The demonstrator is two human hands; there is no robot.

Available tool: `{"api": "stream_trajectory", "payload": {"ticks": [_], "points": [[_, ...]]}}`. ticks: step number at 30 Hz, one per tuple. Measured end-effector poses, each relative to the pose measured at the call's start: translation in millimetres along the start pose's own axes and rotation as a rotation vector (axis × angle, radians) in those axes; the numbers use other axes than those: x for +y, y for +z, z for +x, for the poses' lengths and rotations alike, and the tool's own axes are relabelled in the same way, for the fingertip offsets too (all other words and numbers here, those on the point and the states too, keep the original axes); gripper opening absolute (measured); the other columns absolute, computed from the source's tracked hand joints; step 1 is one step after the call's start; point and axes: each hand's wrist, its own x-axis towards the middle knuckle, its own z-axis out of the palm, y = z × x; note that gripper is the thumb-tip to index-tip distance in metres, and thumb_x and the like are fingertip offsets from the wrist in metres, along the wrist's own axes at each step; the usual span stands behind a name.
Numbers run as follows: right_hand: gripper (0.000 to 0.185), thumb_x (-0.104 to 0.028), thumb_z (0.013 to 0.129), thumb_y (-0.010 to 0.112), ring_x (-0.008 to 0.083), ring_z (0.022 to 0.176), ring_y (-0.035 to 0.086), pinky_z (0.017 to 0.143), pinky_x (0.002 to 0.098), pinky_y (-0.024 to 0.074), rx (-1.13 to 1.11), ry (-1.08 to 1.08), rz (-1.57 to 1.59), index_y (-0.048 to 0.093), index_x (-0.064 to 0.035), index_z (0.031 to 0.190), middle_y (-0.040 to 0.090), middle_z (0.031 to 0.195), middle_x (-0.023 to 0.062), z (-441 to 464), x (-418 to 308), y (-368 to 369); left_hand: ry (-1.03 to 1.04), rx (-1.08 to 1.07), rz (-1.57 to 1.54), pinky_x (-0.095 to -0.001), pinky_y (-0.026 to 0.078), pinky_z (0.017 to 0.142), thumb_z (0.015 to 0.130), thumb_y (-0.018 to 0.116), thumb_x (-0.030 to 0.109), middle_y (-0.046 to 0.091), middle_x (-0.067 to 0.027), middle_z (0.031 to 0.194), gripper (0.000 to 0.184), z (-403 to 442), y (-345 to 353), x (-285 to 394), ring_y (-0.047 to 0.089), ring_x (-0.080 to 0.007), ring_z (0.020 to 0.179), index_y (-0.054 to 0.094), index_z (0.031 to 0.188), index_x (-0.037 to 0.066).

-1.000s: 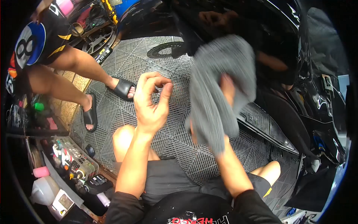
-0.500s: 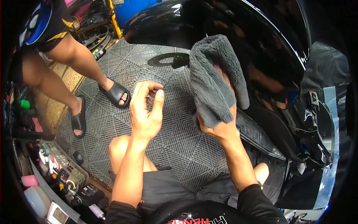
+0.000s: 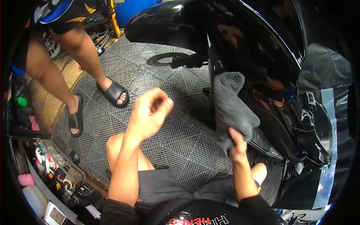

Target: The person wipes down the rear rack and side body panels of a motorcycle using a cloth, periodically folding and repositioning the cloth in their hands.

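Observation:
My right hand (image 3: 237,144) grips the lower end of a thick grey microfiber cloth (image 3: 236,108), thumb on top. Bunched and folded over at its upper end, the cloth lies in front of a glossy black motorcycle body panel (image 3: 258,56); whether it touches the panel is unclear. My left hand (image 3: 144,114) hovers over the floor mat, its fingers loosely curled with a gap to the thumb. I see nothing held in it. Reflections of a person show in the panel.
A person in black slides (image 3: 114,93) stands at the left. A black front fender (image 3: 165,26) and a brake disc (image 3: 167,59) are ahead. At lower left, a basket (image 3: 77,172) holds bottles and small items. Grey grid matting (image 3: 176,150) covers the floor. A blue barrel (image 3: 133,11) stands behind.
My right hand has come down and slightly right with the cloth, which now folds differently. My left hand has shifted a little down and turned. The other person's legs appear slightly shifted.

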Motion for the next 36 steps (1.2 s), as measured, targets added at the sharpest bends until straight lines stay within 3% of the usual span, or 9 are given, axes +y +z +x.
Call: {"api": "stream_trajectory", "payload": {"ticks": [2, 4, 7, 12, 15, 24, 31, 34, 36], "points": [[0.065, -0.031, 0.093, 0.057, 0.0356, 0.128, 0.059, 0.111, 0.0491, 0.0457, 0.11, 0.109, 0.366, 0.048, 0.0078, 0.144, 0.06, 0.139, 0.0236, -32.5, -1.7, -4.3, -0.177, -0.502, -0.168, -0.0306, 0.052, 0.065, 0.099, 0.069, 0.031, 0.068, -0.0045, 0.078, 0.03, -9.3, -4.2, 10.9, 0.063, -0.0133, 0.07, 0.07, 0.099, 0.001], [0.068, -0.032, 0.093, 0.056, 0.0371, 0.129, 0.058, 0.112, 0.0506, 0.0448, 0.141, 0.172, 0.455, 0.044, 0.0074, 0.147, 0.058, 0.141, 0.0249, -61.3, -3.5, 8.1, -0.102, -0.646, -0.129, -0.0326, 0.057, 0.073, 0.101, 0.066, 0.033, 0.072, -0.0116, 0.093, 0.034, -21.2, 9.5, 32.5, 0.071, -0.0177, 0.084, 0.067, 0.112, 0.0], [0.08, -0.033, 0.09, 0.064, 0.0412, 0.138, 0.047, 0.116, 0.0517, 0.0386, -0.189, 0.087, 0.272, 0.034, 0.0095, 0.151, 0.044, 0.153, 0.0271, -83.6, -13.5, 48.2, -0.21, -0.532, -0.236, -0.0415, 0.053, 0.101, 0.104, 0.061, 0.032, 0.063, -0.0207, 0.132, 0.05, -38.3, 39.2, 53.6, 0.066, -0.0295, 0.119, 0.052, 0.14, -0.001], [0.111, -0.043, 0.085, 0.077, 0.054, 0.153, 0.016, 0.123, 0.0627, 0.0167, -0.611, -0.668, -0.749, 0.013, 0.0047, 0.162, 0.015, 0.165, 0.036, -38.2, -54.3, 125.2, -0.184, -0.313, -0.59, -0.0437, 0.048, 0.105, 0.104, 0.059, 0.036, 0.062, -0.0204, 0.134, 0.052, -56.0, 52.1, 37.1, 0.062, -0.031, 0.123, 0.053, 0.14, -0.001], [0.106, -0.04, 0.081, 0.081, 0.0457, 0.156, 0.02, 0.123, 0.0513, 0.0257, -0.78, -0.675, -0.777, 0.027, 0.0054, 0.159, 0.018, 0.166, 0.0337, -31.4, -67.8, 121.9, -0.208, -0.231, -0.566, -0.0447, 0.046, 0.107, 0.103, 0.059, 0.036, 0.061, -0.0207, 0.135, 0.053, -54.3, 40.0, 40.4, 0.06, -0.0317, 0.124, 0.053, 0.14, -0.001], [0.054, -0.016, 0.092, 0.071, 0.0395, 0.121, 0.062, 0.104, 0.0449, 0.0483, 0.115, -0.488, -0.861, 0.054, 0.0049, 0.139, 0.061, 0.133, 0.0247, -11.2, 15.7, -72.8, 0.144, 0.288, -0.539, -0.0475, 0.039, 0.112, 0.101, 0.059, 0.035, 0.058, -0.0215, 0.137, 0.054, 62.5, 73.0, 77.9, 0.054, -0.0338, 0.129, 0.053, 0.14, -0.001], [0.051, -0.016, 0.095, 0.069, 0.0375, 0.124, 0.061, 0.107, 0.0449, 0.0461, 0.207, -0.352, -0.637, 0.055, 0.0024, 0.14, 0.061, 0.133, 0.0234, -40.1, 77.0, -141.3, 0.288, 0.555, -0.328, -0.0497, 0.034, 0.116, 0.099, 0.06, 0.035, 0.056, -0.0221, 0.139, 0.056, 87.0, 179.5, 6.4, 0.049, -0.0354, 0.133, 0.053, 0.141, -0.001], [0.052, -0.02, 0.097, 0.067, 0.0385, 0.127, 0.059, 0.11, 0.0453, 0.0435, 0.171, -0.28, -0.619, 0.054, 0.0039, 0.141, 0.061, 0.134, 0.024, -45.0, 93.2, -147.0, 0.531, 0.575, 0.264, -0.0451, 0.047, 0.1, 0.095, 0.064, 0.038, 0.066, -0.0181, 0.124, 0.046, 45.6, 234.5, -70.4, 0.061, -0.0336, 0.115, 0.065, 0.123, 0.001], [0.052, -0.022, 0.097, 0.066, 0.0388, 0.13, 0.057, 0.112, 0.0458, 0.0421, 0.134, -0.264, -0.607, 0.053, 0.0033, 0.142, 0.06, 0.138, 0.0239, -48.5, 97.2, -150.9, 0.375, 0.362, -0.156, -0.0415, 0.05, 0.087, 0.094, 0.065, 0.039, 0.069, -0.0162, 0.115, 0.045, 23.4, 269.1, -94.6, 0.064, -0.0298, 0.103, 0.066, 0.12, 0.002]]}}
